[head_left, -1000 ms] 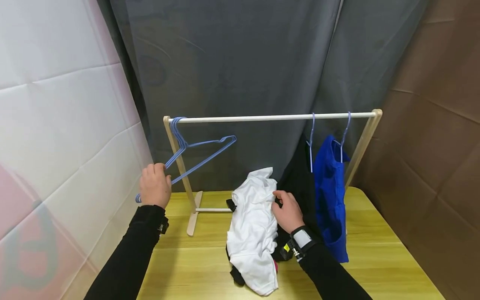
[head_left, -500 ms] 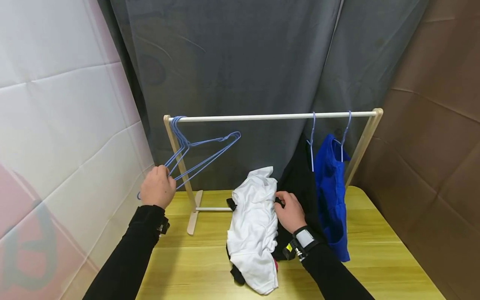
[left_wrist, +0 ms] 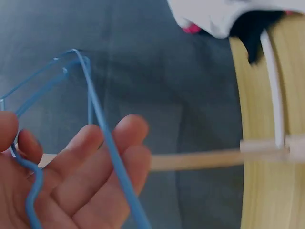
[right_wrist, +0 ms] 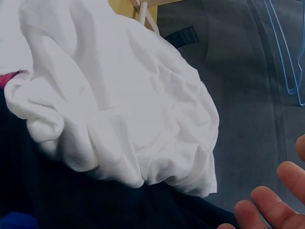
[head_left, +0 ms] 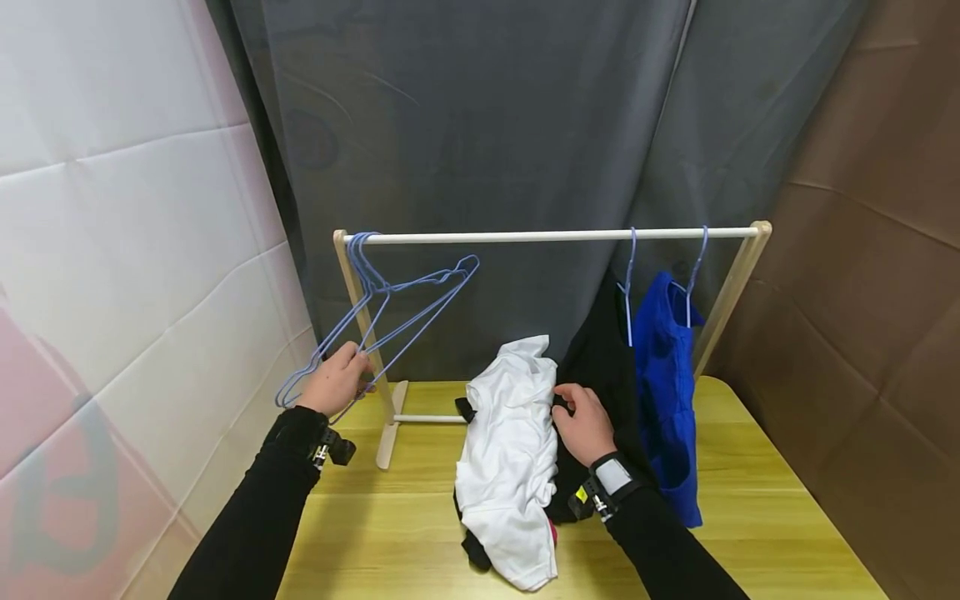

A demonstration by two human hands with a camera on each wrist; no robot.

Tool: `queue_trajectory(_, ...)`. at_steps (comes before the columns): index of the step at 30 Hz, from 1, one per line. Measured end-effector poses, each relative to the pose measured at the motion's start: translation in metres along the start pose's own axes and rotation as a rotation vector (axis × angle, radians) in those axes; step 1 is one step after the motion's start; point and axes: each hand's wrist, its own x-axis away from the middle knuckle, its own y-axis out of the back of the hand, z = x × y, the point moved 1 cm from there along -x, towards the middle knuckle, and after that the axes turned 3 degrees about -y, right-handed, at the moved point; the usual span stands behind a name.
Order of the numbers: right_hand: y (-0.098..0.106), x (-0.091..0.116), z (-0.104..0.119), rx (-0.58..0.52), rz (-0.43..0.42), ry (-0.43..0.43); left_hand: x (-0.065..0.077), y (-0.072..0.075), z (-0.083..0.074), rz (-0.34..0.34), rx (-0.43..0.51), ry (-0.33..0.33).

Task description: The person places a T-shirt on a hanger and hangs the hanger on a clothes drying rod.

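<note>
My left hand (head_left: 336, 383) holds the lower part of a blue wire hanger (left_wrist: 112, 150), with thumb and index finger closed on the wire and the other fingers looser around it. Its hook hangs on the rack's white rod (head_left: 525, 237), bunched with several similar hangers at the left end. A crumpled white garment (head_left: 506, 450) lies on the table, over some dark cloth. Right beside its right edge is my right hand (head_left: 585, 427), fingers loosely bent and nothing gripped. A black garment (head_left: 600, 358) hangs from a hanger behind that hand.
To the right, a blue garment (head_left: 666, 400) hangs on another hanger. The rack's wooden legs (head_left: 733, 300) stand on the wood-grain table (head_left: 757, 500). A grey curtain (head_left: 487, 125) backs the rack, with a white panel (head_left: 150, 233) left and a brown panel (head_left: 862, 292) right.
My left hand has shifted right and slightly turned, drawing one hanger apart from the bunch. The right hand stays nearly still beside the white garment.
</note>
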Motion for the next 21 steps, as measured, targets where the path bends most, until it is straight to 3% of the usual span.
queue_trajectory(4, 0.000, 0.001, -0.002, 0.003, 0.006, -0.009, 0.001, -0.002, -0.003, 0.120, 0.242, 0.044)
queue_trajectory(7, 0.000, 0.002, -0.003, 0.003, 0.009, -0.016, 0.002, -0.006, -0.007, 0.156, 0.301, 0.058)
queue_trajectory(15, -0.001, 0.002, -0.003, 0.003, 0.005, -0.010, 0.002, -0.023, -0.015, 0.009, 0.207, 0.051)
queue_trajectory(21, -0.001, 0.002, -0.003, -0.002, 0.011, -0.015, 0.005, -0.030, -0.016, -0.071, 0.207, 0.035)
